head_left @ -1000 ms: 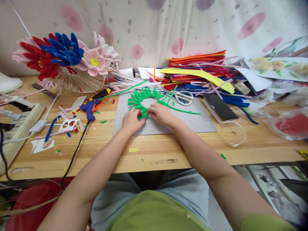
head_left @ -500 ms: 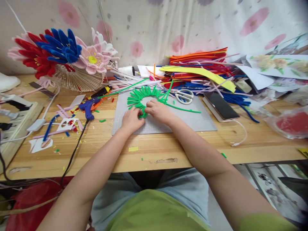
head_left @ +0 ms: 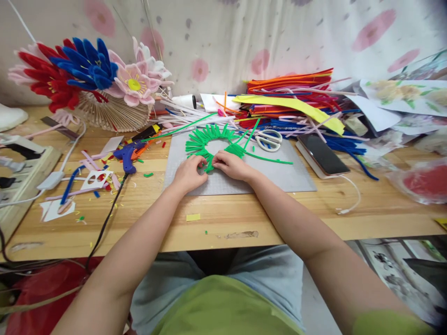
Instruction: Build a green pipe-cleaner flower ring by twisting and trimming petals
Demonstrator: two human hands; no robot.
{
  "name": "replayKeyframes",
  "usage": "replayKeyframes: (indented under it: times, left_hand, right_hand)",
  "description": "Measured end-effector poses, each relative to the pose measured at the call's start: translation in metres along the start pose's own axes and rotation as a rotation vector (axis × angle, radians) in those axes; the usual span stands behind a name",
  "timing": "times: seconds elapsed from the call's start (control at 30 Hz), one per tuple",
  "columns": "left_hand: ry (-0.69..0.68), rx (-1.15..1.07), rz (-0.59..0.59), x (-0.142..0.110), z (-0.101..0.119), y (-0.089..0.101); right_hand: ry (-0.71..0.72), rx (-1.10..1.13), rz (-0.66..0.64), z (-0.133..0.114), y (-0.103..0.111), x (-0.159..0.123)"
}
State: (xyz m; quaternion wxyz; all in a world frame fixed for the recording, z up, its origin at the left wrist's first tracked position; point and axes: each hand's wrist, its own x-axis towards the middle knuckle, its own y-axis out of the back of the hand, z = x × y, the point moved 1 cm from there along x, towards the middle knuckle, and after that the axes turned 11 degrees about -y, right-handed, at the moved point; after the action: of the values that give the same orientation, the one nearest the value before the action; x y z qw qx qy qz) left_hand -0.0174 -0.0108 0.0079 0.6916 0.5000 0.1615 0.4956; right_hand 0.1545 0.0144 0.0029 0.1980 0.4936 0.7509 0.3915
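Observation:
A ring of green pipe cleaners (head_left: 199,143), with spiky loops standing outward all round, lies on the grey cutting mat (head_left: 282,177). My left hand (head_left: 188,174) is closed on its lower left edge, thumb and fingers pinched together. Close beside it, my right hand (head_left: 231,166) has its fingertips pinched on the ring's lower edge. The fingers hide part of this edge. A dense green bunch (head_left: 236,149) sits at the ring's right side. From there loose green stems (head_left: 272,160) reach out to the right and upward.
White-handled scissors (head_left: 268,140) lie behind the mat, with a phone (head_left: 324,153) to the right. A blue glue gun (head_left: 127,154) with a black cord lies left among scraps. Piled pipe cleaners (head_left: 289,86) and fuzzy flowers (head_left: 91,65) stand at the back.
My right hand has drawn down out of the ring's centre to its lower edge, uncovering the middle opening and the green bunch. My left hand keeps about the same place.

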Motion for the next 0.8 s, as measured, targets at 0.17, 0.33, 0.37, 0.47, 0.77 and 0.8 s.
replayKeyframes:
  times: [0.17,0.33,0.37,0.47,0.77,0.8]
  left_hand:
    - [0.016,0.040,0.007,0.002,0.000,-0.003]
    - [0.068,0.171,0.023,0.004,0.009,-0.007]
    - [0.086,0.185,0.029,0.004,0.011,-0.008]
    - [0.132,0.214,0.049,0.005,0.012,-0.010]
    - [0.233,0.264,0.019,0.009,0.008,-0.011]
    - [0.239,0.257,0.017,0.009,0.008,-0.011]
  right_hand:
    - [-0.078,0.019,0.123,-0.001,0.004,-0.004]
    - [-0.010,-0.181,0.148,-0.010,0.005,-0.008]
    - [0.008,-0.215,0.148,-0.010,0.006,-0.008]
    - [0.064,-0.311,0.154,-0.011,0.008,-0.008]
    - [0.150,-0.511,0.145,-0.019,0.006,-0.007]
    - [0.149,-0.525,0.137,-0.020,0.006,-0.006]
